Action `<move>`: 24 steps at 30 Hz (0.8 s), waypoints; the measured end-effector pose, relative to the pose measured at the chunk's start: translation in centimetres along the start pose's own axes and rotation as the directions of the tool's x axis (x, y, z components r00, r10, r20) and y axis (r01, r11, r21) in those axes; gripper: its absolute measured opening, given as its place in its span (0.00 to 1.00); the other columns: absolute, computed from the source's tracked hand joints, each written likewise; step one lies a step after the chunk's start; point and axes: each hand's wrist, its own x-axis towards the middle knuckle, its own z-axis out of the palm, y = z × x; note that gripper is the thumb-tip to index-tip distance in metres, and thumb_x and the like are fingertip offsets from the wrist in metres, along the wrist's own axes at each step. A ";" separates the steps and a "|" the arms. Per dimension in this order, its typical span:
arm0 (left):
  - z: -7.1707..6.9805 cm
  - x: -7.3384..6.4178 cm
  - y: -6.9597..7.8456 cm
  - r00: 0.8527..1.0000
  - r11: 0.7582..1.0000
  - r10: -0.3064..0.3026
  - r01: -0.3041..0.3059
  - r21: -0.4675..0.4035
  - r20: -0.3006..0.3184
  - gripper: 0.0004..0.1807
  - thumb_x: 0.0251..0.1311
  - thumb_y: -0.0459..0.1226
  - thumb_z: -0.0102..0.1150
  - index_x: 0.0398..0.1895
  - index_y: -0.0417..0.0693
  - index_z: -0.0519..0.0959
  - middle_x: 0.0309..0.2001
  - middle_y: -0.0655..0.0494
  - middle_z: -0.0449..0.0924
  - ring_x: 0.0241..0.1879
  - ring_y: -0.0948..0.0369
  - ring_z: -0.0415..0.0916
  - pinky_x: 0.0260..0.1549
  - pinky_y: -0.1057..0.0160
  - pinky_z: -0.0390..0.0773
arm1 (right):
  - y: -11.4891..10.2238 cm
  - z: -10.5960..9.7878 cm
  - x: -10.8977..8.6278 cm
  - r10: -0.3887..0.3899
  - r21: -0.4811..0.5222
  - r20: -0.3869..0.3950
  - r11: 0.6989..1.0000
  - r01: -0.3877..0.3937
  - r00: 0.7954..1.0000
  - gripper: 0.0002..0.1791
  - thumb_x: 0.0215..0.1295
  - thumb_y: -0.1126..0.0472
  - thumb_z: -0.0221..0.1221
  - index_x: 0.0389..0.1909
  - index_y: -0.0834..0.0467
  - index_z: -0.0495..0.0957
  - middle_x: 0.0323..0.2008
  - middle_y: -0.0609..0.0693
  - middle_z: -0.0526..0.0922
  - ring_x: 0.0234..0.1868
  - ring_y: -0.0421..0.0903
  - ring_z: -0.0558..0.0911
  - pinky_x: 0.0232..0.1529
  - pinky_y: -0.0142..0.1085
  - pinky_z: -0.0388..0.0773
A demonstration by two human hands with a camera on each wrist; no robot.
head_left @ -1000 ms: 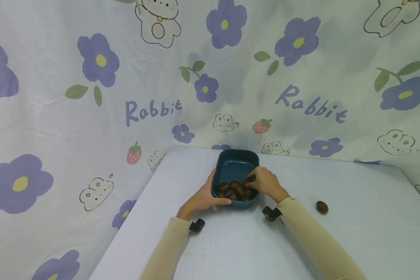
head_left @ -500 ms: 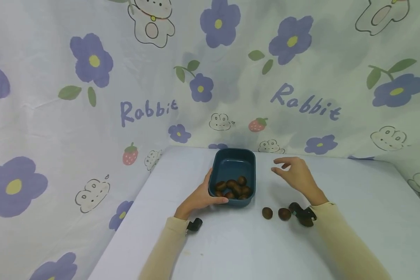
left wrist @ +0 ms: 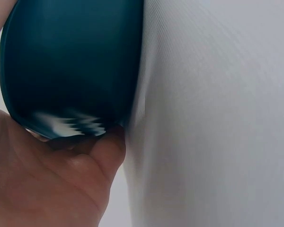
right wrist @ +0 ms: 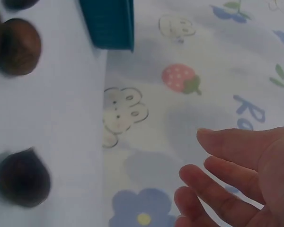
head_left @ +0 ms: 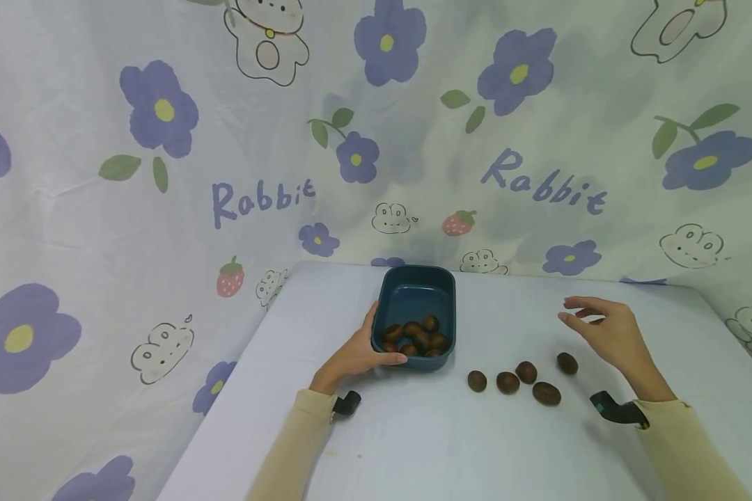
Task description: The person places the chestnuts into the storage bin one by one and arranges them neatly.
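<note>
A dark teal plastic box [head_left: 413,300] stands on the white table, with several brown chestnuts [head_left: 421,339] gathered at its near end. My left hand [head_left: 356,355] grips its near left corner, the thumb lying along the front rim. In the left wrist view the left hand [left wrist: 52,179] wraps the end of the box [left wrist: 71,61]. My right hand [head_left: 611,332] is raised off to the right, thumb and fingers apart and holding nothing. Below it lies a single chestnut [head_left: 567,363]; in the right wrist view a chestnut [right wrist: 22,178] sits left of the bare fingers.
Several more chestnuts lie loose right of the box, among them a chestnut [head_left: 477,380] closest to it and a longer chestnut [head_left: 547,394] nearer me. A patterned cloth [head_left: 413,132] hangs behind and along the table's left side.
My right hand has left the box, where it was among the chestnuts, and moved right, uncovering loose chestnuts on the table. The left hand keeps its hold on the box.
</note>
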 end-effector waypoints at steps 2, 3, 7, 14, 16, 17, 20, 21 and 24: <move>0.0 0.0 0.0 1.000 1.000 -0.006 0.006 0.002 -0.001 0.79 0.43 0.66 0.78 0.85 0.60 0.28 0.85 0.49 0.41 0.83 0.45 0.47 0.77 0.33 0.55 | 0.8 -0.2 -0.7 0.017 -0.005 -0.003 1.000 -0.017 1.000 0.22 0.69 0.51 0.67 0.56 0.61 0.84 0.50 0.64 0.88 0.37 0.12 0.70 0.37 0.14 0.71; 0.0 -0.1 0.0 1.000 1.000 -0.008 0.008 0.002 -0.001 0.79 0.43 0.66 0.78 0.85 0.61 0.28 0.85 0.49 0.42 0.83 0.45 0.47 0.77 0.34 0.55 | 1.2 -0.3 -1.1 0.027 -0.005 -0.005 1.000 -0.027 1.000 0.22 0.69 0.51 0.67 0.56 0.61 0.84 0.50 0.64 0.88 0.37 0.12 0.70 0.37 0.15 0.71; -0.1 -0.1 0.0 1.000 1.000 0.006 -0.006 -0.001 0.002 0.79 0.43 0.67 0.78 0.85 0.61 0.28 0.86 0.50 0.41 0.83 0.45 0.48 0.76 0.33 0.56 | 2.3 -0.4 -2.3 0.073 -0.011 -0.026 0.997 -0.073 0.997 0.23 0.68 0.50 0.68 0.55 0.62 0.85 0.46 0.46 0.89 0.38 0.13 0.70 0.37 0.15 0.71; -0.1 0.0 0.0 1.000 1.000 0.011 -0.011 -0.005 0.003 0.78 0.43 0.66 0.78 0.84 0.65 0.27 0.86 0.52 0.40 0.83 0.47 0.47 0.77 0.34 0.55 | 3.5 0.1 -3.2 0.111 -0.010 -0.031 0.994 -0.111 0.993 0.24 0.68 0.50 0.68 0.56 0.64 0.84 0.53 0.64 0.86 0.38 0.13 0.68 0.37 0.13 0.70; -0.1 0.0 0.0 1.000 1.000 0.011 -0.011 -0.002 0.003 0.78 0.44 0.66 0.77 0.84 0.65 0.27 0.86 0.52 0.40 0.83 0.46 0.48 0.77 0.34 0.55 | 3.8 0.3 -3.3 0.107 -0.013 -0.019 0.994 -0.108 0.994 0.24 0.69 0.51 0.68 0.56 0.65 0.83 0.54 0.66 0.86 0.38 0.13 0.68 0.36 0.13 0.69; 0.0 0.0 0.0 1.000 1.000 0.010 -0.010 -0.002 0.004 0.78 0.44 0.66 0.77 0.84 0.65 0.27 0.86 0.51 0.41 0.83 0.46 0.48 0.77 0.34 0.55 | 3.9 0.3 -3.3 0.105 -0.018 -0.012 0.994 -0.105 0.994 0.24 0.68 0.51 0.68 0.56 0.65 0.83 0.53 0.67 0.86 0.38 0.14 0.69 0.36 0.14 0.70; 0.0 0.0 0.0 1.000 1.000 -0.001 0.001 -0.002 0.004 0.78 0.44 0.67 0.77 0.85 0.63 0.27 0.86 0.50 0.41 0.83 0.45 0.48 0.76 0.33 0.55 | 4.4 0.6 -3.3 0.108 -0.044 0.031 0.993 -0.107 0.994 0.25 0.68 0.52 0.68 0.57 0.66 0.82 0.51 0.67 0.87 0.42 0.29 0.79 0.34 0.21 0.73; 0.1 0.0 0.1 1.000 1.000 -0.005 0.005 -0.002 0.003 0.79 0.43 0.67 0.77 0.85 0.63 0.27 0.86 0.50 0.41 0.83 0.45 0.47 0.76 0.33 0.55 | 4.6 0.6 -3.4 0.109 -0.058 0.055 0.993 -0.106 0.993 0.25 0.68 0.52 0.68 0.58 0.66 0.82 0.51 0.67 0.87 0.44 0.37 0.82 0.34 0.24 0.74; 0.1 0.0 0.1 1.000 1.000 -0.008 0.008 -0.007 0.001 0.79 0.43 0.66 0.78 0.85 0.62 0.27 0.86 0.51 0.39 0.83 0.45 0.46 0.77 0.33 0.54 | 5.0 0.9 -3.4 0.135 -0.093 0.144 0.988 -0.122 0.980 0.28 0.69 0.51 0.68 0.59 0.68 0.80 0.53 0.68 0.86 0.49 0.61 0.83 0.36 0.33 0.75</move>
